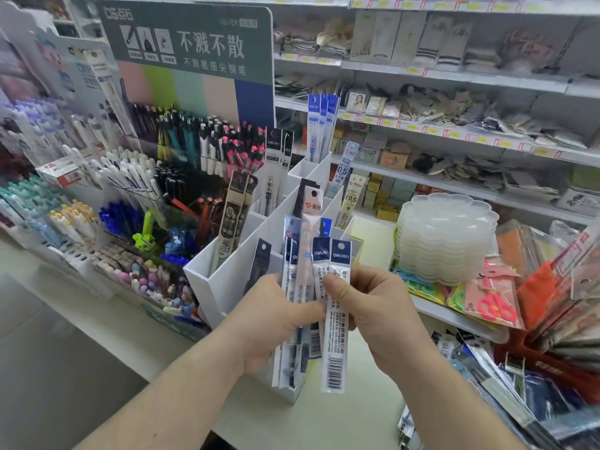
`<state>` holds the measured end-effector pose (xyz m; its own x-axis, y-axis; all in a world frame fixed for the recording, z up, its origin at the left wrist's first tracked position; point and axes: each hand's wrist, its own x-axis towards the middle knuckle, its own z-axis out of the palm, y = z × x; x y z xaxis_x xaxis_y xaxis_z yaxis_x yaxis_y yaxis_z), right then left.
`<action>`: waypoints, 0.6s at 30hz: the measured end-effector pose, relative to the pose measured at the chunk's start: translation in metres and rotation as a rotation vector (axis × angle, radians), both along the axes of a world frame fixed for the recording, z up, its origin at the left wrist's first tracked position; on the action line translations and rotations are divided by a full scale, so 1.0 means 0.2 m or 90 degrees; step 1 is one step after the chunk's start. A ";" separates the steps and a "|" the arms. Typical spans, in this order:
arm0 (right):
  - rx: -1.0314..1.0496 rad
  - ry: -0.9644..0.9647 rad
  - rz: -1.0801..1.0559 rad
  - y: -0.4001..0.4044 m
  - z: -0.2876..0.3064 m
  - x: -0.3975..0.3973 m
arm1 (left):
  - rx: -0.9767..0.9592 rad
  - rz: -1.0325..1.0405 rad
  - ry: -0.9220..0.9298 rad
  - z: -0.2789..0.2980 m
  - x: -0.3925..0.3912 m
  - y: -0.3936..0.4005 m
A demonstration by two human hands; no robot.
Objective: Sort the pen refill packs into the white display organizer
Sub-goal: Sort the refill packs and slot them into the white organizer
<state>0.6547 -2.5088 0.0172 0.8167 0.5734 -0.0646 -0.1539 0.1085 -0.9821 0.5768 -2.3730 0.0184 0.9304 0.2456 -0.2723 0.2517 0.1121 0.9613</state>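
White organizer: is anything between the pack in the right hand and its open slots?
Nothing visible blocks it. The right hand pinches one refill pack just above the white organizer, beside the fan of packs held by the left hand; several compartments already hold packs.

The pen refill packs (303, 287) are glossy clear plastic sleeves with printed paper-like inserts. The white display organizer (227, 274) has smooth, matt white panels, apparently rigid plastic. The stacked scalloped trays (446, 237) are translucent, smooth plastic. The green sign board (191, 43) looks matt, like printed card.
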 end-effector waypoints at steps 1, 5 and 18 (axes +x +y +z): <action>-0.004 0.004 0.002 0.00 0.00 0.00 | -0.007 -0.001 -0.002 0.00 0.00 0.00; 0.003 0.049 -0.036 -0.01 0.01 0.01 | -0.044 0.020 0.003 -0.01 -0.01 0.02; -0.014 0.088 -0.178 0.06 -0.04 -0.01 | 0.221 0.039 0.021 -0.01 -0.01 -0.06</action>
<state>0.6536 -2.4975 0.0093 0.9255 0.3242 -0.1959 -0.2529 0.1438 -0.9567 0.5751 -2.3844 0.0155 0.9033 0.3838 -0.1917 0.2856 -0.2044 0.9363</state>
